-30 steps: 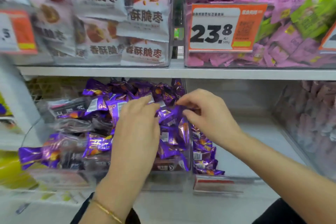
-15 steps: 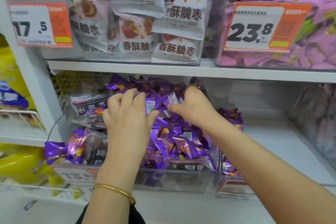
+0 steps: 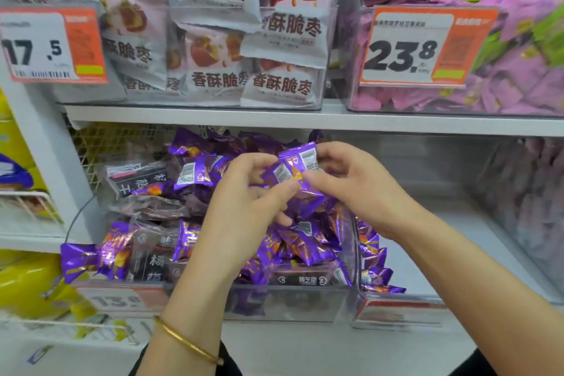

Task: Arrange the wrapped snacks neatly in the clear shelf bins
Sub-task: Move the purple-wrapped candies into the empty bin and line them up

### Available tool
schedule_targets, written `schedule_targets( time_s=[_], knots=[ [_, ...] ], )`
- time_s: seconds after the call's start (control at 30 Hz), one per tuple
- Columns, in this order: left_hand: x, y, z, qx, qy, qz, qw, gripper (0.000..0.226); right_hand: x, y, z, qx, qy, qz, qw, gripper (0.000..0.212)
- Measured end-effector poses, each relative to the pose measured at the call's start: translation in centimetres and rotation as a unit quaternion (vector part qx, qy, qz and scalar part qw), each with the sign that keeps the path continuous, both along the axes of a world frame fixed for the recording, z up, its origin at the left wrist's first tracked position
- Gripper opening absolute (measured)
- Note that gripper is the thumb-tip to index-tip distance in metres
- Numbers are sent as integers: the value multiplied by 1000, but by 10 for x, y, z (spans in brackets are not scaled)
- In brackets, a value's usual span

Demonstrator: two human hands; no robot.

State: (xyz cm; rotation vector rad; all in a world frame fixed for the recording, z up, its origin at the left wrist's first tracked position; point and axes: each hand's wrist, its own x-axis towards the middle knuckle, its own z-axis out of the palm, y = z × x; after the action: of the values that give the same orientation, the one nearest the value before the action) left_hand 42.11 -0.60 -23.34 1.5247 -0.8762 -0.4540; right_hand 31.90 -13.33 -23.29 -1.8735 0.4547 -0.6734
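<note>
From the head view, we are looking down at a lower shelf (image 3: 442, 253) where a clear bin (image 3: 290, 302) is sitting, heaped with a pile of purple wrapped snacks (image 3: 305, 243). Above that pile, both hands are meeting over two purple snacks (image 3: 300, 162), which are standing raised with their barcodes facing us. The left hand (image 3: 244, 207) is curling its fingers (image 3: 274, 192) in, pinching the lower edge of the pair. The right hand (image 3: 357, 186) is closing thumb and fingers on their right side. We are unable to tell which snack each hand is carrying. A gold bracelet (image 3: 189, 342) is circling the left wrist. Dark wrapped snacks (image 3: 146, 174) are lying in the left part of the same stretch, beside the purple ones. A few more purple pieces (image 3: 372, 262) are lying just outside the bin's right wall. On the upper shelf (image 3: 305, 120), white packets (image 3: 244, 40) and pink packets (image 3: 518, 79) are filling clear bins, each showing an orange price tag (image 3: 421, 46).
</note>
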Motion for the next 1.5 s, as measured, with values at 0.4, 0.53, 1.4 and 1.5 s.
schedule_targets(
  time_s=[0.4,0.53,1.4,1.5],
  knots=[
    [-54,-57,3,3,19,-93,996,15,-76,-31,11,-42,16,20,999,41],
    [-60,-82,-6,15,-100,-107,989,18,-104,-66,-2,-40,45,-21,998,45],
    [-55,-98,-37,74,-280,-2,957,25,-103,-129,-101,-245,380,-23,892,45],
    [-55,-97,-37,71,-279,-2,958,25,-103,-128,-101,-246,373,-27,894,47]
  ],
)
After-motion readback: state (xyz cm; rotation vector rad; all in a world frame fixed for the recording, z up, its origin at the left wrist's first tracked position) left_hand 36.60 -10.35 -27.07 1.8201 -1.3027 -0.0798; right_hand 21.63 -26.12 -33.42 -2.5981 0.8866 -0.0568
